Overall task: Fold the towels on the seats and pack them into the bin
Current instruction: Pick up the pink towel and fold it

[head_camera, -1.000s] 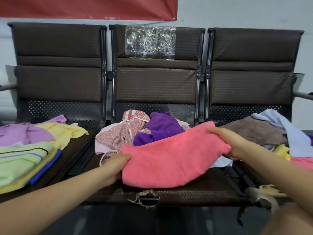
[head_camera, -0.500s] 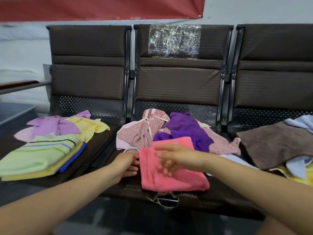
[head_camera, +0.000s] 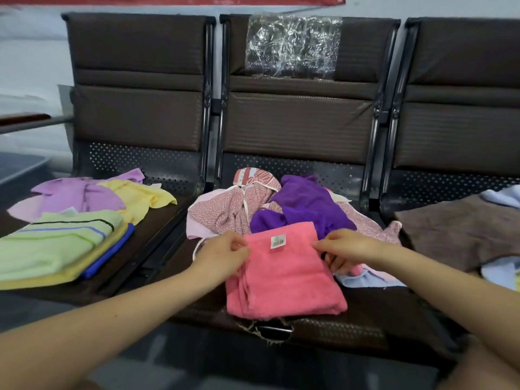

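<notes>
- The folded towel on the middle seat is showing coral pink.
- Behind it, one cloth is showing deep purple, another a pink-and-white speckle.
- Left of it, the stack's top towel is showing pale green with dark stripes.
- The seats are showing dark brown.

Both hands' grip pinched, arms forward

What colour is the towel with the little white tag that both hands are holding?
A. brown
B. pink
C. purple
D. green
B: the left hand and the right hand each hold a top corner of the pink towel, and the white tag sits near its top edge.
</notes>
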A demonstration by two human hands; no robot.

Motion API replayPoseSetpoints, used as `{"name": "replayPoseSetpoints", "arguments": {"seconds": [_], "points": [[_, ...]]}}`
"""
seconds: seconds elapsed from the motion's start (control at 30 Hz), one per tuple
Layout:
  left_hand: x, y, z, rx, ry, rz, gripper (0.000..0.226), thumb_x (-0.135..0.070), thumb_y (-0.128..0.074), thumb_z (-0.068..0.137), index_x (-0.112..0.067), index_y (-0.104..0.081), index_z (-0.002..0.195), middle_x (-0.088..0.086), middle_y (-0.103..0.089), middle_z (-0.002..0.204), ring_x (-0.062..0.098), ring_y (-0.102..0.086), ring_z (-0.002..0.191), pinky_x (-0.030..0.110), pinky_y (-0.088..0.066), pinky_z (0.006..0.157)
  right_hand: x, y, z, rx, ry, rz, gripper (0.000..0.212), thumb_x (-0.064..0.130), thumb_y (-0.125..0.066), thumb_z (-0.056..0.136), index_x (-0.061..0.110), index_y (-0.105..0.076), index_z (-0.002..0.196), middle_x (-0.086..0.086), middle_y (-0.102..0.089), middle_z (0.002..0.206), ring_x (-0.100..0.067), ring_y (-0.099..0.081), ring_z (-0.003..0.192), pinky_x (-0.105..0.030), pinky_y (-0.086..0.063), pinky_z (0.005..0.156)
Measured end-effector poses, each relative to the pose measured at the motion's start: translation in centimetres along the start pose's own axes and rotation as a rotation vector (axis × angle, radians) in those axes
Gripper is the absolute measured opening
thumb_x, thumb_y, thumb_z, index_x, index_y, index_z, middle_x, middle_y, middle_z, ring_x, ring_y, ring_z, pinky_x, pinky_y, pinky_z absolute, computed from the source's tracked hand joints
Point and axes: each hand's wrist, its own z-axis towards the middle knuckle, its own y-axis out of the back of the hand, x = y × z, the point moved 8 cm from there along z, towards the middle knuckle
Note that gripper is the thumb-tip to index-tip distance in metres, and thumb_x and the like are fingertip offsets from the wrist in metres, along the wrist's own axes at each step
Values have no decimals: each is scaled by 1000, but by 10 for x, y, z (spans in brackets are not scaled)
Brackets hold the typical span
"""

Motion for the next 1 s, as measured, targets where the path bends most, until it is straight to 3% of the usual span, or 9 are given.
{"name": "replayPoseSetpoints", "arguments": {"seconds": [0.1,0.2,0.27,0.37,0.53,0.67,0.8,0.9,1.0], "points": [[11,-12,-1,153,178,-91,25,-40,-64,65,-19,-61,77,-5,-57,60,15,-54,59,29,-50,64,3,-9,-7,81,33,20,27,37,-50,98,12,-56,90,-6,-58,87,-17,-61,67,-22,-51,51],[13,-23,-8,252,350,-380,18,-32,-68,83,-18,-59,90,-2,-59,75,14,-54,70,25,-43,62,9,-16,-8,124,66,96,21,33,-50,98,15,-57,89,-2,-61,84,-12,-62,64,-20,-48,48],[8,-26,-6,231,349,-453,13,-27,-66,86,-16,-60,90,0,-57,77,14,-51,70,23,-41,63,12,-16,-6,111,76,187,23,30,-52,98,10,-60,89,-7,-63,78,-8,-60,53,-18,-44,45],[-2,-14,0,65,282,-458,9,-19,-56,91,-13,-61,87,-1,-54,70,12,-49,62,19,-37,49,14,-17,4,79,94,213,38,35,-58,94,0,-63,108,-24,-66,99,-21,-59,72,-28,-45,61],[20,3,9,-48,251,-170,34,-26,-43,93,-7,-66,109,9,-64,113,26,-59,105,33,-48,91,16,-32,10,127,72,132,44,46,-66,85,11,-64,111,-18,-68,111,-22,-66,90,-29,-54,62],[36,-2,8,-25,271,-133,36,-26,-44,94,-7,-63,117,8,-62,116,27,-58,108,29,-46,90,19,-51,8,244,-7,326,44,32,-73,80,9,-63,116,-9,-72,108,-23,-68,101,-36,-55,85],[37,-14,-1,111,343,-563,60,-34,-59,64,-12,-64,120,7,-68,114,28,-65,105,42,-52,94,41,-60,-1,278,-26,532,50,22,-76,67,6,-64,113,-11,-74,101,-24,-68,96,-33,-51,77],[29,-12,-10,214,312,-755,37,-35,-70,80,-13,-68,108,9,-71,107,24,-67,99,34,-53,91,74,-64,-12,310,19,677,38,20,-70,70,3,-67,104,-15,-74,95,-27,-71,83,-37,-50,79],[25,12,-11,193,263,-835,29,-43,-55,93,-18,-69,100,2,-73,96,16,-68,89,28,-52,81,111,-66,-21,315,108,779,31,19,-65,76,2,-66,101,-15,-74,88,-25,-72,73,-37,-50,77]]}}
